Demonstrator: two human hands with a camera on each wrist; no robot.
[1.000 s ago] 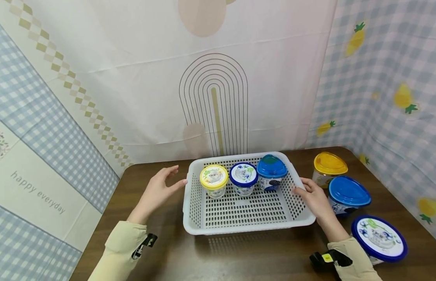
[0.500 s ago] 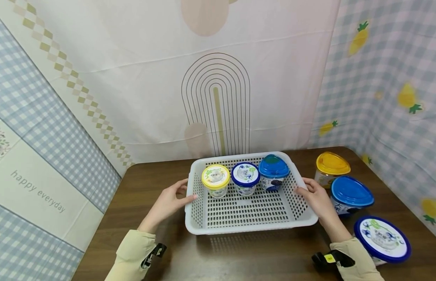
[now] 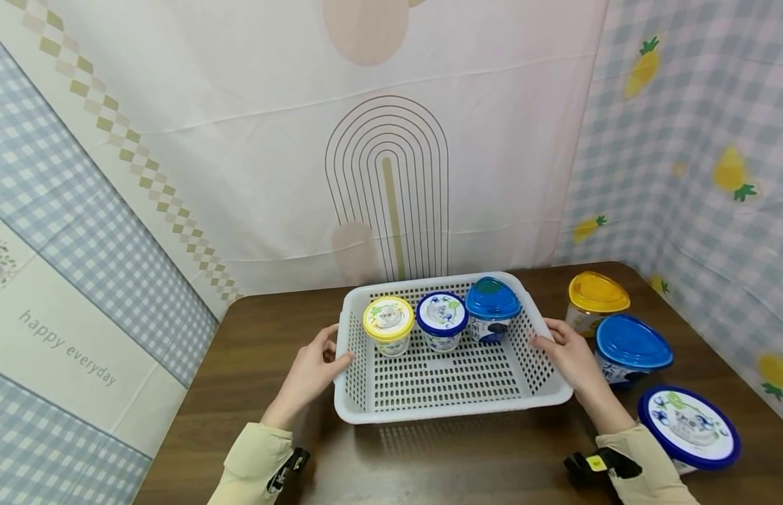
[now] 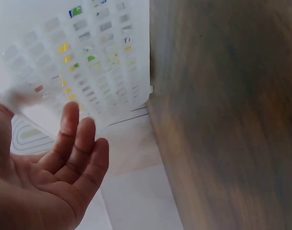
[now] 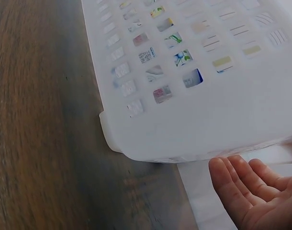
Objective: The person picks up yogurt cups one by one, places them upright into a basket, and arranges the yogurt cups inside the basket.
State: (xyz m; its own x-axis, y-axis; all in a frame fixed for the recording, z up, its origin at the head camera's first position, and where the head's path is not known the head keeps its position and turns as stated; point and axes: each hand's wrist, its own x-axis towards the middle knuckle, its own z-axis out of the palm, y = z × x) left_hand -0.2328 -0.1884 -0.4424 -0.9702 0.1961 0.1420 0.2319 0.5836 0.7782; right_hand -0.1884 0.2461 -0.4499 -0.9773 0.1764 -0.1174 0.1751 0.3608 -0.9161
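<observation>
Left hand (image 3: 312, 365) now on the basket (image 3: 438, 396); one second ago it was off the wall, thumb and fingers apart. Now thumb over the rim, fingers curled outside, clamped on it. Right hand (image 3: 569, 356) same as before, thumb inside, fingers outside, gripping the opposite rim. Basket sits between both sets of fingers. Yellow-lidded cup (image 3: 390, 324) nearest left fingers, blue three-cornered tub (image 3: 492, 308) nearest right fingers, blue-rimmed cup (image 3: 441, 319) between; same spots in basket. Three other tubs (image 3: 634, 345) right of right fingers, on table (image 3: 271, 315).
</observation>
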